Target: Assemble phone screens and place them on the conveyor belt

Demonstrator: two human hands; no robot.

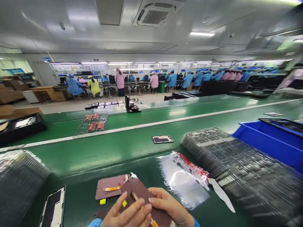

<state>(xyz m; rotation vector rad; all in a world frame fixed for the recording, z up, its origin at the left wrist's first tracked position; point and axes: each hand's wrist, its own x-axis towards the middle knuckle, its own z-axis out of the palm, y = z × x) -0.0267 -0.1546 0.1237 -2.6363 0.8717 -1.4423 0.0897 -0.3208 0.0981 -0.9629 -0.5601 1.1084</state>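
A brown phone screen panel (137,186) with an orange flex cable is tilted up at the bottom middle, held between my two hands. My right hand (165,203) grips its right edge, thumb on the brown face. The fingers of my left hand (132,211) are curled over the lower part of the panel and its cable, hiding much of both. Beyond my left hand lies another brown screen panel (109,186) with an orange cable and a yellow tab. Right of the hands is a clear plastic sheet (182,183) bearing red and black bits.
Clear tray stacks stand left (19,186) and right (241,170), near a blue bin (267,138). One phone frame (53,208) lies at lower left, another (162,139) on the green conveyor (106,157). A tray of brown panels (94,123) lies farther back. Co-workers sit beyond.
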